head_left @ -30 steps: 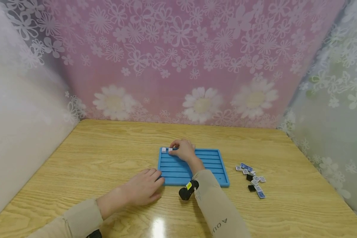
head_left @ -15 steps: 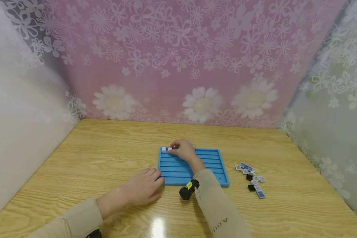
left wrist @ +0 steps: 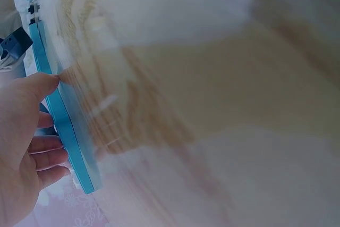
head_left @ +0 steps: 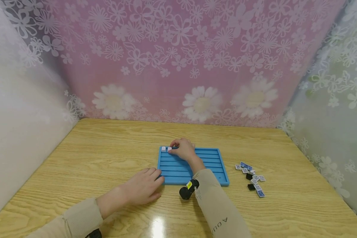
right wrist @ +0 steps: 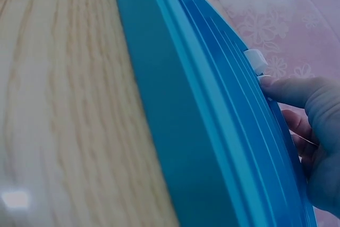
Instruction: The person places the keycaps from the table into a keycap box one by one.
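A blue grooved tray [head_left: 208, 165] lies flat on the wooden table. Two white tiles [head_left: 163, 149] stand in its far left groove. My right hand [head_left: 182, 148] rests on that groove with its fingers curled. Its fingertips pinch the white tile [right wrist: 264, 80] that stands next to the end tile [right wrist: 255, 59]. My left hand [head_left: 142, 189] lies flat on the table, its fingertips against the tray's near left corner. In the left wrist view the thumb of the left hand [left wrist: 21, 142] touches the tray's edge [left wrist: 66, 126].
A loose heap of small tiles [head_left: 251, 178], white, blue and black, lies on the table right of the tray. Flowered curtains wall the table in at the back and on both sides. A black wrist camera [head_left: 185, 191] sits on my right forearm.
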`<state>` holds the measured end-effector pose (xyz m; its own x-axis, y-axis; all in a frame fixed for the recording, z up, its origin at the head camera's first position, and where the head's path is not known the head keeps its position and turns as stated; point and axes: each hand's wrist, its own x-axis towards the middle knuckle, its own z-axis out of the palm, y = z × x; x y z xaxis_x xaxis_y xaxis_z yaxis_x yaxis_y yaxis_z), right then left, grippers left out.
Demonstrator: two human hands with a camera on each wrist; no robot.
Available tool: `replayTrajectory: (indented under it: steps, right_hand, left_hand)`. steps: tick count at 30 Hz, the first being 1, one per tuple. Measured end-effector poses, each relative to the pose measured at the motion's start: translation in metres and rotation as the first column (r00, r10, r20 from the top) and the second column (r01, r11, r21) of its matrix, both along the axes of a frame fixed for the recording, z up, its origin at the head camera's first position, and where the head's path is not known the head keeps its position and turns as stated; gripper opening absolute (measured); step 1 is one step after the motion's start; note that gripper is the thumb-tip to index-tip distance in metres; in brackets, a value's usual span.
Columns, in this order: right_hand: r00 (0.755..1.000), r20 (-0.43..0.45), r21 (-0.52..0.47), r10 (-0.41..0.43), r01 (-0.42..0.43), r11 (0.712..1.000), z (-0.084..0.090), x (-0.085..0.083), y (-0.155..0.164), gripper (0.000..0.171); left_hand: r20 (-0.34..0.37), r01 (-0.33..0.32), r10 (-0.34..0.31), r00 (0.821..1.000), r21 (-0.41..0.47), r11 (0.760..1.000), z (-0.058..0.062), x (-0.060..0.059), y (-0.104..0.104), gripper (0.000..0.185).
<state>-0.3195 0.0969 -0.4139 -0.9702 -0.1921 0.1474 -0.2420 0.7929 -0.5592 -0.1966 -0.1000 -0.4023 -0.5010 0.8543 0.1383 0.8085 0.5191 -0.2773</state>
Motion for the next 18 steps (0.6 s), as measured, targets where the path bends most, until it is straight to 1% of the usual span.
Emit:
replayTrajectory:
  steps: [8,12,15,18]
  right_hand:
    - [1.0,0.004,0.011,0.003,-0.003,1.0,0.0003,0.0016,-0.0035,0.018]
    - [1.0,0.012,0.023,-0.001,0.0,1.0,0.0002,-0.0001,-0.0034,0.019]
    - [1.0,0.029,0.017,0.002,-0.002,1.0,0.0008,-0.0016,-0.0025,0.023]
    - [0.999,0.05,-0.01,0.016,-0.015,1.0,0.0026,-0.0019,-0.0005,0.03]
  left_hand:
    - [-0.021,0.018,-0.017,1.0,0.015,1.0,-0.0013,0.0004,-0.0002,0.04]
    - [-0.017,0.022,-0.021,1.0,0.025,0.999,-0.0019,-0.0006,0.0,0.039]
    - [-0.002,0.014,-0.014,1.0,0.022,1.0,-0.002,-0.0015,0.0002,0.039]
    - [0.008,0.008,-0.008,1.0,0.017,1.0,-0.0021,-0.0017,0.0002,0.039]
